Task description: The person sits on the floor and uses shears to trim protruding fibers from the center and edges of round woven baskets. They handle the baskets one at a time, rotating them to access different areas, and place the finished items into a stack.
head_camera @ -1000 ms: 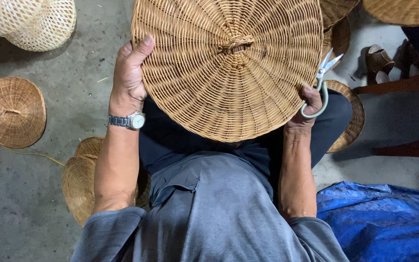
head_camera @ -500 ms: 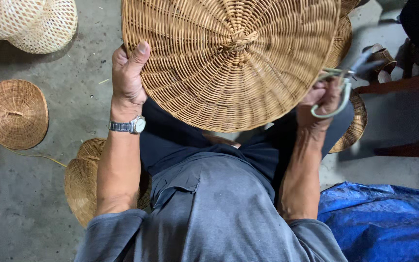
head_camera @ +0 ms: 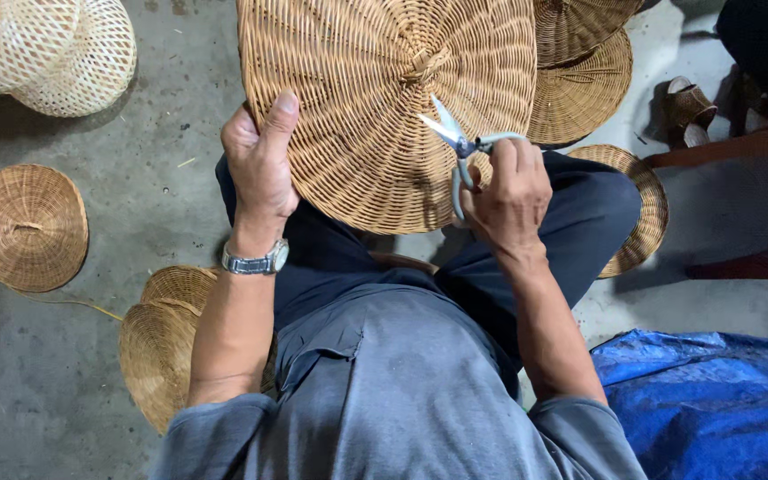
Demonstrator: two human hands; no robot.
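Head view: round tan woven tray gripped by left hand; right hand clasps scissors.

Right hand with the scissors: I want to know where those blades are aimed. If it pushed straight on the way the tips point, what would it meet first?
The right hand holds scissors pointing up-left. First in line is probably the woven disc, near its central knot; the tips already overlap it, though contact is unclear.

The round woven tray is honey-tan with a concentric wicker weave, the scissors pale silver-grey, the wristwatch silver, the shirt grey, the trousers dark navy, the tarp bright blue, the floor dull grey, and the lattice baskets cream.
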